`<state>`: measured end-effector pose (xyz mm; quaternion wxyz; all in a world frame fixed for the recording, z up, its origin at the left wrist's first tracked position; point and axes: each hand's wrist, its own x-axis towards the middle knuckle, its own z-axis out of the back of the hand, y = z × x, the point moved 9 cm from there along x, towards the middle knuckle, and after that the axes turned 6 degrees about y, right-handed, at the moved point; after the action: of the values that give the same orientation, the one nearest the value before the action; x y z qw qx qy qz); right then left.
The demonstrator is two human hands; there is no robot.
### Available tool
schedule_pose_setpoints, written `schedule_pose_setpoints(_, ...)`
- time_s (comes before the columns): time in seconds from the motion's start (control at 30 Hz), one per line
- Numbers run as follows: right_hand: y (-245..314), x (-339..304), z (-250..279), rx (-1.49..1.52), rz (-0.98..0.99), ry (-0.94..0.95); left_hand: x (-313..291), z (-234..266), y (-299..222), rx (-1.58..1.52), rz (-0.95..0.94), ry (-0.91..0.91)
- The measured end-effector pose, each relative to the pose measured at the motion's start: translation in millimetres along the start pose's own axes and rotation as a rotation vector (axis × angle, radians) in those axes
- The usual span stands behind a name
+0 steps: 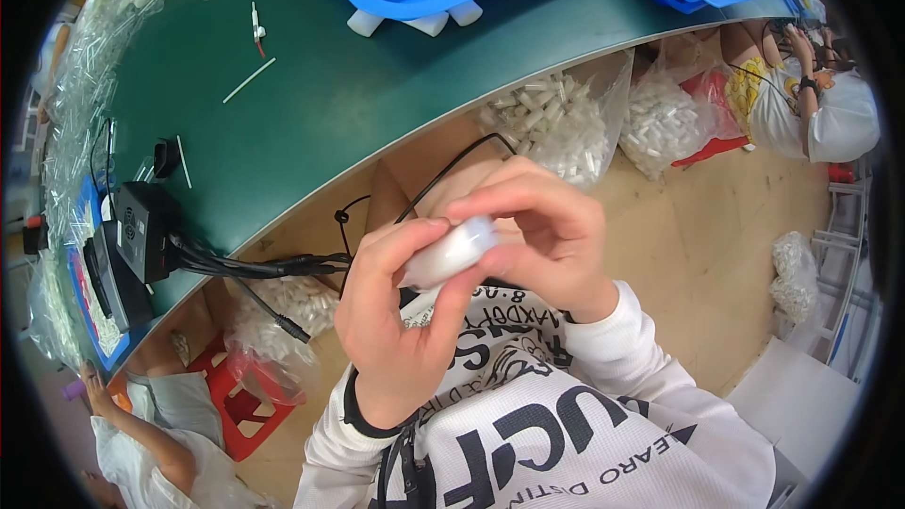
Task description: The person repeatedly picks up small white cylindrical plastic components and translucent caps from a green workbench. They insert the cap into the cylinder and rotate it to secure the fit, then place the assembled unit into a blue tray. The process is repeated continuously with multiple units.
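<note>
Between my hands, over my lap and off the table's edge, is a small white rounded plastic piece [450, 256] with a translucent bluish-white end. My left hand [396, 320] is closed on its left side, with thumb and fingers round it. From the other side, the thumb and fingers of my right hand [547, 236] pinch the translucent end. The fingers hide part of the piece, so I cannot tell its exact kind.
The green table [311, 123] carries blue trays [415, 5], white cylinders [426, 24], a thin white stick [249, 80] and a black box [143, 231] with cables. Bags of white tubes [556, 123] stand below. A red stool [236, 405] and other people are nearby.
</note>
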<state>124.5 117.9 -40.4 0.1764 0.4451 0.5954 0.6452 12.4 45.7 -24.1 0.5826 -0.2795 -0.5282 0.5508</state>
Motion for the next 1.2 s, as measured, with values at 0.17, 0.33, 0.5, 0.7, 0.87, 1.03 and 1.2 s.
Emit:
schedule_pose_setpoints(0.17, 8, -4, 10, 0.102, -0.075, 0.006, -7, 10, -1, -0.306, -0.004, -0.093)
schedule_pose_setpoints(0.33, 12, -8, 13, 0.168, -0.077, 0.019, -8, 10, -5, -0.214, -0.098, -0.068)
schedule_pose_setpoints(0.5, 1, -10, 17, 0.269, -0.157, -0.026, -6, 8, 7, -0.197, -0.104, -0.140)
schedule_pose_setpoints(0.7, -18, -14, 26, 0.174, -0.182, -0.067, -1, -8, 28, -0.198, -0.001, -0.142)
schedule_pose_setpoints(0.87, -40, -18, 56, 0.285, -0.299, -0.178, 18, -20, 22, -0.049, 0.140, 0.183)
schedule_pose_setpoints(1.03, -108, -25, 165, -0.200, -0.542, -0.115, 9, 42, -41, 0.183, 0.195, 0.749)
schedule_pose_setpoints(1.2, -200, -3, 243, -1.173, -0.560, 0.187, 82, 175, -62, 0.471, 0.456, 0.466)
